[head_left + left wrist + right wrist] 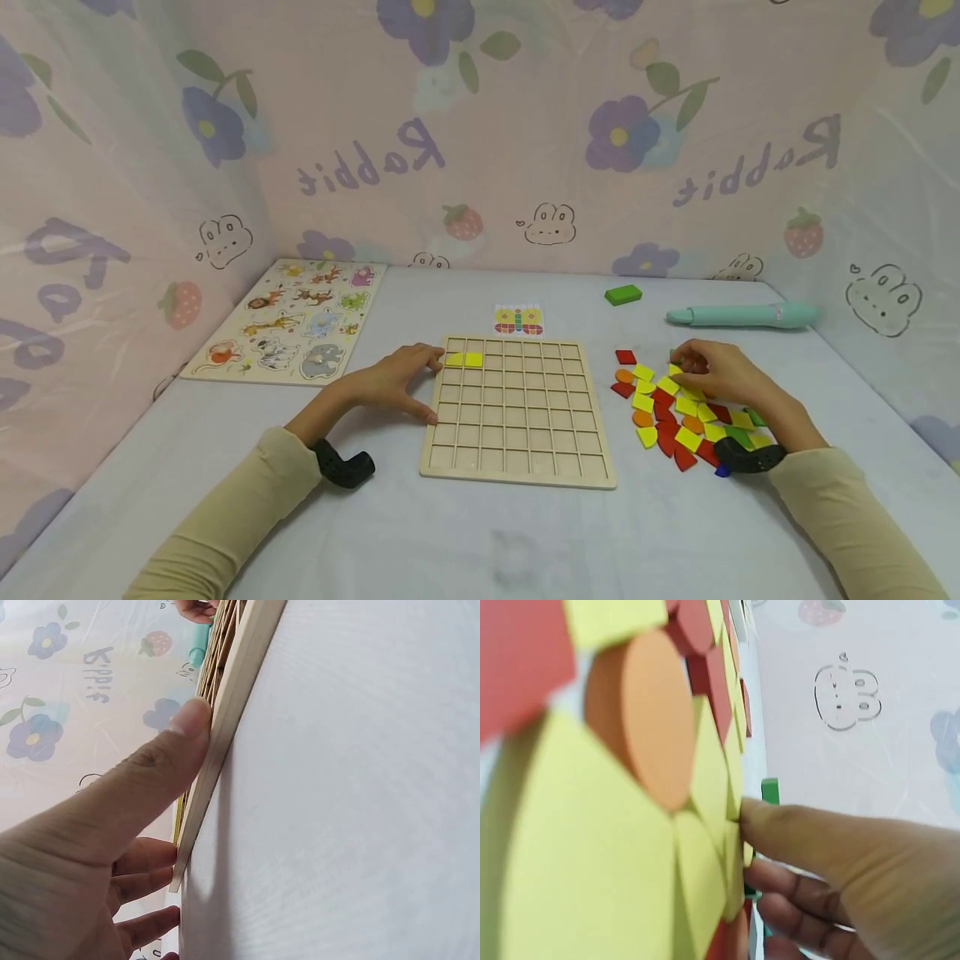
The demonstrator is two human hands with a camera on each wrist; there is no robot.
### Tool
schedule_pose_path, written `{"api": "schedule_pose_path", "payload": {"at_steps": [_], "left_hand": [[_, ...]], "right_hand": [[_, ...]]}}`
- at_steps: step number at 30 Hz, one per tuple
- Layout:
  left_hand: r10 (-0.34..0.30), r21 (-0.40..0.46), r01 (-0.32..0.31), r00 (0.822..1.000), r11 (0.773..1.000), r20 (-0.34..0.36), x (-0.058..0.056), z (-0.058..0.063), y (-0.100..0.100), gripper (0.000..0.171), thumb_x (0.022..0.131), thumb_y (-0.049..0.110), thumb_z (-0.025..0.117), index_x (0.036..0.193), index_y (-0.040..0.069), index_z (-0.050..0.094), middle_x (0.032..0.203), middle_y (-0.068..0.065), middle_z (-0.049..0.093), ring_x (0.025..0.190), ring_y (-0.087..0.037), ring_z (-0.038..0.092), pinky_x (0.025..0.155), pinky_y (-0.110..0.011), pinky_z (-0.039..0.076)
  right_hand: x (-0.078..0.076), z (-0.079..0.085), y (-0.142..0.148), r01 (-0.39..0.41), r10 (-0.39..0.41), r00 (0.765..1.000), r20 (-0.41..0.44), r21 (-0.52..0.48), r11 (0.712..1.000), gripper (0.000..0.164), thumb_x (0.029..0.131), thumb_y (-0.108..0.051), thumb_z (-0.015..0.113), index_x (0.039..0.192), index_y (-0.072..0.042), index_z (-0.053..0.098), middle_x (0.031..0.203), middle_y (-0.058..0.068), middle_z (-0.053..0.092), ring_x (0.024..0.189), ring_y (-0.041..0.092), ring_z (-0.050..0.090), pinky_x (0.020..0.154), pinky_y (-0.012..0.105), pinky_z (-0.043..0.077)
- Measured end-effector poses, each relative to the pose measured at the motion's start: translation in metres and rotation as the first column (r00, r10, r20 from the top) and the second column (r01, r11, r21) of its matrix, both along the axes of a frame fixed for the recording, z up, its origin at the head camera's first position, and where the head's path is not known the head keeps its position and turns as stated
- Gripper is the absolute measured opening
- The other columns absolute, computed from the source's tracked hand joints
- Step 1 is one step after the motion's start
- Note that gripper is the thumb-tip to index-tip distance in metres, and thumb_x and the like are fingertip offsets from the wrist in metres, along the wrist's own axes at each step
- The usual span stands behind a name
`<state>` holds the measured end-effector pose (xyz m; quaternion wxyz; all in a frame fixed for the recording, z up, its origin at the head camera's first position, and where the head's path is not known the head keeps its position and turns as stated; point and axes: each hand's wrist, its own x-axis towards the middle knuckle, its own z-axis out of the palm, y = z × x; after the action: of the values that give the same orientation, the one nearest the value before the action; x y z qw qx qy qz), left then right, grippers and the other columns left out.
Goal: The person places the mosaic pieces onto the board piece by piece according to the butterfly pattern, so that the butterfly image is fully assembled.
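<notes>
A wooden grid board (517, 417) lies in the middle of the table. Two yellow pieces, one of them a square (474, 360), sit in its top-left cells. My left hand (397, 383) rests at the board's left edge. In the left wrist view the thumb (191, 720) touches the board's side, with loosely bent fingers near the corner. My right hand (716, 371) is over the far side of a pile of coloured pieces (663, 400). Its thumb and fingers pinch at a yellow piece (748, 853), which they partly hide.
A small butterfly pattern card (518, 320) lies behind the board. A wooden animal puzzle (285, 325) is at the left. At the back right are a green block (623, 295) and a mint-green tube-shaped object (742, 316). Patterned cloth walls enclose the table.
</notes>
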<state>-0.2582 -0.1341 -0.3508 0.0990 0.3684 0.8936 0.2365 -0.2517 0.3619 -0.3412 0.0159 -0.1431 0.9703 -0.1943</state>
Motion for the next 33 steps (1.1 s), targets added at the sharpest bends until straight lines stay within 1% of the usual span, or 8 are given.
{"api": "schedule_pose_path", "payload": {"at_steps": [6, 10, 13, 18, 21, 24, 28, 33], "left_hand": [[0.002, 0.004, -0.002, 1.0, 1.0, 0.007, 0.0, 0.001, 0.0, 0.073, 0.07, 0.041, 0.08, 0.123, 0.004, 0.047, 0.146, -0.017, 0.032, 0.135, -0.035, 0.025, 0.111, -0.051, 0.021], [-0.003, 0.003, 0.003, 1.0, 1.0, 0.005, 0.0, -0.001, -0.001, 0.074, 0.07, 0.042, 0.079, 0.124, 0.004, 0.046, 0.146, -0.017, 0.032, 0.136, -0.036, 0.025, 0.111, -0.051, 0.021], [-0.001, 0.002, 0.001, 1.0, 1.0, 0.01, 0.0, -0.001, -0.001, 0.078, 0.07, 0.042, 0.079, 0.127, 0.003, 0.044, 0.146, -0.017, 0.032, 0.136, -0.036, 0.025, 0.111, -0.051, 0.021], [-0.001, -0.001, 0.001, 1.0, 1.0, 0.006, -0.001, -0.001, -0.001, 0.081, 0.07, 0.044, 0.079, 0.13, 0.003, 0.042, 0.146, -0.016, 0.032, 0.136, -0.035, 0.025, 0.111, -0.051, 0.022], [-0.004, -0.004, 0.004, 1.0, 1.0, 0.004, -0.003, -0.003, 0.0, 0.079, 0.07, 0.045, 0.079, 0.128, 0.004, 0.044, 0.147, -0.015, 0.031, 0.136, -0.034, 0.025, 0.111, -0.05, 0.022], [-0.012, 0.001, 0.012, 1.0, 1.0, 0.002, -0.005, -0.005, 0.0, 0.077, 0.07, 0.044, 0.079, 0.126, 0.005, 0.045, 0.147, -0.015, 0.031, 0.136, -0.034, 0.025, 0.111, -0.051, 0.022], [-0.009, 0.001, 0.009, 1.0, 1.0, 0.009, -0.005, -0.005, 0.0, 0.076, 0.07, 0.044, 0.079, 0.126, 0.005, 0.045, 0.147, -0.015, 0.031, 0.136, -0.034, 0.025, 0.111, -0.05, 0.022], [0.01, -0.009, -0.01, 1.0, 1.0, 0.011, -0.003, -0.002, -0.002, 0.077, 0.069, 0.044, 0.08, 0.126, 0.005, 0.046, 0.147, -0.014, 0.031, 0.136, -0.034, 0.025, 0.111, -0.049, 0.022]], "right_hand": [[-0.001, 0.001, 0.002, -0.003, 0.003, 1.0, -0.004, -0.004, 1.0, 0.03, 0.082, -0.021, 0.071, 0.105, -0.002, 0.064, 0.084, 0.002, 0.059, 0.078, 0.019, 0.051, 0.064, 0.022, 0.046], [-0.002, 0.007, -0.012, 0.004, -0.006, 0.999, -0.046, -0.044, 0.999, 0.032, 0.082, -0.026, 0.072, 0.105, -0.004, 0.065, 0.085, 0.002, 0.061, 0.08, 0.02, 0.052, 0.066, 0.022, 0.046], [-0.007, 0.015, -0.039, -0.03, 0.022, 0.997, -0.079, -0.105, 0.994, 0.032, 0.083, -0.028, 0.071, 0.105, -0.006, 0.066, 0.086, 0.003, 0.062, 0.08, 0.02, 0.054, 0.065, 0.024, 0.047], [-0.021, 0.024, -0.106, -0.121, 0.1, 0.989, -0.107, -0.216, 0.969, 0.027, 0.083, -0.026, 0.072, 0.102, -0.008, 0.068, 0.086, 0.003, 0.064, 0.077, 0.018, 0.056, 0.062, 0.025, 0.047], [-0.027, 0.023, -0.15, -0.174, 0.15, 0.983, -0.108, -0.268, 0.947, 0.025, 0.08, -0.022, 0.073, 0.1, -0.007, 0.069, 0.084, 0.003, 0.064, 0.076, 0.016, 0.057, 0.063, 0.026, 0.046], [-0.03, 0.017, -0.185, -0.224, 0.204, 0.974, -0.098, -0.281, 0.933, 0.024, 0.079, -0.019, 0.074, 0.098, -0.006, 0.069, 0.083, 0.003, 0.065, 0.074, 0.015, 0.057, 0.064, 0.026, 0.046], [-0.034, 0.007, -0.213, -0.274, 0.262, 0.962, -0.08, -0.259, 0.926, 0.021, 0.079, -0.017, 0.073, 0.096, -0.005, 0.069, 0.083, 0.003, 0.065, 0.072, 0.013, 0.059, 0.064, 0.026, 0.049], [-0.039, -0.005, -0.222, -0.261, 0.25, 0.965, -0.076, -0.306, 0.916, 0.021, 0.078, -0.018, 0.076, 0.095, -0.007, 0.07, 0.082, 0.002, 0.066, 0.072, 0.013, 0.059, 0.065, 0.026, 0.05]]}}
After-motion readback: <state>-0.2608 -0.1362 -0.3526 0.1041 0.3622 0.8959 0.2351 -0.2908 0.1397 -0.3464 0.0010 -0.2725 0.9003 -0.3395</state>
